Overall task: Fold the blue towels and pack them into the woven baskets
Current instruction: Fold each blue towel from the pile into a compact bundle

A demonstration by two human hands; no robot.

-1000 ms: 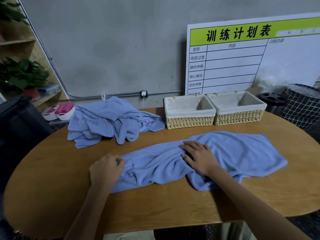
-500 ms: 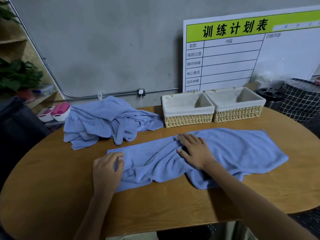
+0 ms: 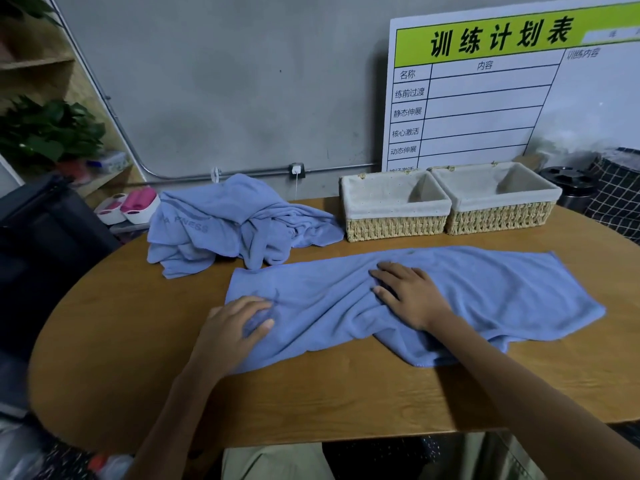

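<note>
A long blue towel (image 3: 485,289) lies spread across the middle of the wooden table (image 3: 121,341), wrinkled around its centre. My left hand (image 3: 235,330) rests flat on the towel's left end, fingers spread. My right hand (image 3: 408,294) presses flat on the towel's middle. A crumpled pile of blue towels (image 3: 228,223) sits at the back left. Behind the spread towel stand two woven baskets with white liners side by side: the left basket (image 3: 394,226) and the right basket (image 3: 502,220), both holding nothing.
A white board with a green header (image 3: 485,98) leans on the grey wall behind the baskets. A black bin (image 3: 568,185) and a checked container (image 3: 620,188) stand at the right. Shelves with plants (image 3: 48,133) and pink-and-white tubs (image 3: 135,206) are at the left.
My left hand has released its grip on the towel's left end and now lies flat on it. The left end is spread wider and flatter. My right hand has stayed on the middle.
</note>
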